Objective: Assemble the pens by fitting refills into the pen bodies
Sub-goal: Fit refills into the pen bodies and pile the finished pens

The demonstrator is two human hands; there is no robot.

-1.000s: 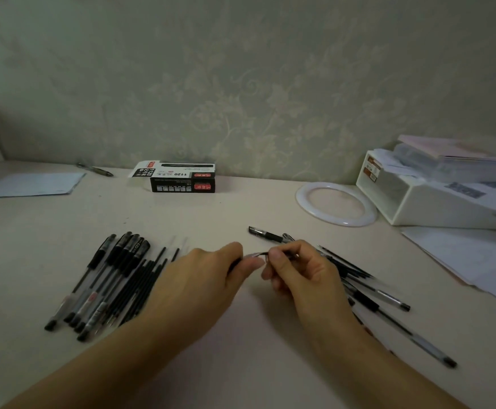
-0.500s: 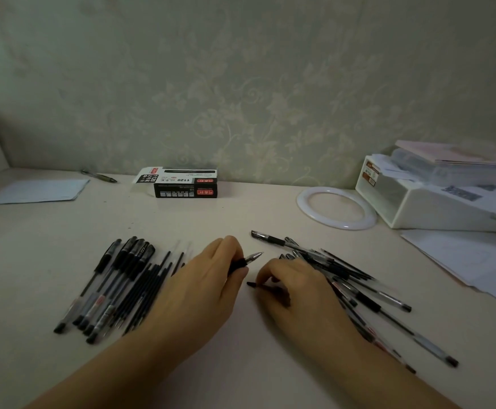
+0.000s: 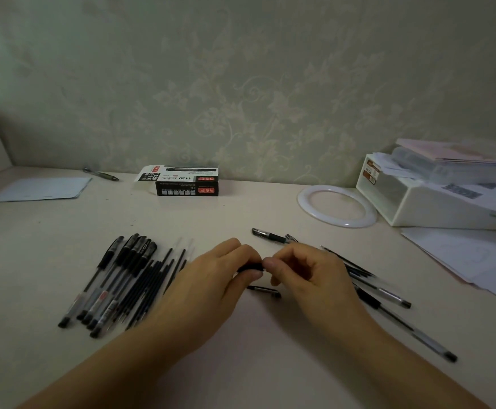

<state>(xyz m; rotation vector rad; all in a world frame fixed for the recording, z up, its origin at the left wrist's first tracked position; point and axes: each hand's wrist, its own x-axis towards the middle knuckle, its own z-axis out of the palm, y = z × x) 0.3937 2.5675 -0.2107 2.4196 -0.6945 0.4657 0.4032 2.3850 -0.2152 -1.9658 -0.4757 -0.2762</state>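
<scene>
My left hand (image 3: pixel 214 273) curled round a black pen (image 3: pixel 249 267), its short dark end showing between thumb and fingers above the desk (image 3: pixel 241 219). My right hand (image 3: pixel 303 273) met it from the other side, fingertips (image 3: pixel 270 263) pinched at the pen's exposed end. Whether a refill sat in that grip I could not tell. A small dark part (image 3: pixel 264 290) lay on the desk just below both hands. Capped pens (image 3: pixel 114 276) and loose refills (image 3: pixel 155 287) lay side by side to my left; more pens (image 3: pixel 382 293) were scattered to my right. A pen box (image 3: pixel 186 183) stood near the wall, a white ring (image 3: pixel 336 205) further right.
</scene>
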